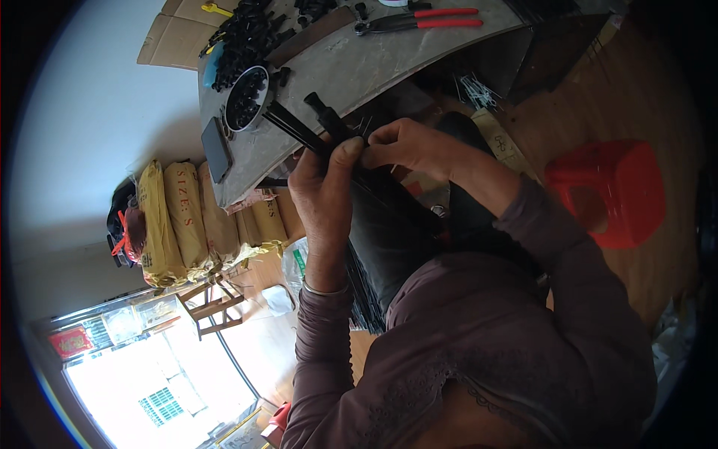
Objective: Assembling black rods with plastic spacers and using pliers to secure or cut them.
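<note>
My left hand [325,183] is closed around a bundle of thin black rods [290,126] that looks like an umbrella frame. Beside the rod ends a black tube-shaped piece [323,112] sticks up from the same grip. More dark rods [364,295] hang beside my leg, near my left forearm. With thumb and fingers pinched together, my right hand [407,148] meets the bundle next to my left thumb. A few fine wire ends [364,124] show just above that pinch; what my right fingertips hold is too small to make out.
Ahead, the grey worktable [329,67] bears a bowl of black parts [247,101], a heap of black pieces [243,41], red-handled pliers [422,22] and a phone [216,150]. A red plastic stool [609,193] stands right; stuffed sacks [183,217] and a wooden stool [212,307] are left.
</note>
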A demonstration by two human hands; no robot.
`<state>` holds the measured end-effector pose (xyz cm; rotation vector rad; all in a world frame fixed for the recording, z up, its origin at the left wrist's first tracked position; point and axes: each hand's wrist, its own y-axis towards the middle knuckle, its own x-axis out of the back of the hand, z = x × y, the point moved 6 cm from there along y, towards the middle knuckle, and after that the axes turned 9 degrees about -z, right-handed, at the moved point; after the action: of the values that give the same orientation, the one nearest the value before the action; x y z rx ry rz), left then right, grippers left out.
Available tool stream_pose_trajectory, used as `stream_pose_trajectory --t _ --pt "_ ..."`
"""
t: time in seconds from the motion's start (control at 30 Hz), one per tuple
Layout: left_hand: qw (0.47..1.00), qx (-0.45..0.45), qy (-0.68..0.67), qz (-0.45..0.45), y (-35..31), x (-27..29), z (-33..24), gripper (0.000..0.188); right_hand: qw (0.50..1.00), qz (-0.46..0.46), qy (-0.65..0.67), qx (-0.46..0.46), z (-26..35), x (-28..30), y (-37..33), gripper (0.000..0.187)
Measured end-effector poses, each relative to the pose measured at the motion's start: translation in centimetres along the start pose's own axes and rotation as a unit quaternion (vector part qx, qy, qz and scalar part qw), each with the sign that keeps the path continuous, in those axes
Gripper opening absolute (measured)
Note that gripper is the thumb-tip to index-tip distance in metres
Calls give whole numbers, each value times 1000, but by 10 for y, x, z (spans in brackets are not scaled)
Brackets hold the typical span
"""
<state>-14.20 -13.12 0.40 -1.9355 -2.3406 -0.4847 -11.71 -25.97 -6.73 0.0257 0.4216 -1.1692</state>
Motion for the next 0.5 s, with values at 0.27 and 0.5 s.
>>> stream_pose_trajectory --t 0.27,0.5 --pt "989 74 -127 27 4 -9 6 29 996 -67 -26 50 13 6 -15 32" --pt "976 75 -199 35 -1 -6 14 28 999 -17 -25 -28 9 7 -15 35"
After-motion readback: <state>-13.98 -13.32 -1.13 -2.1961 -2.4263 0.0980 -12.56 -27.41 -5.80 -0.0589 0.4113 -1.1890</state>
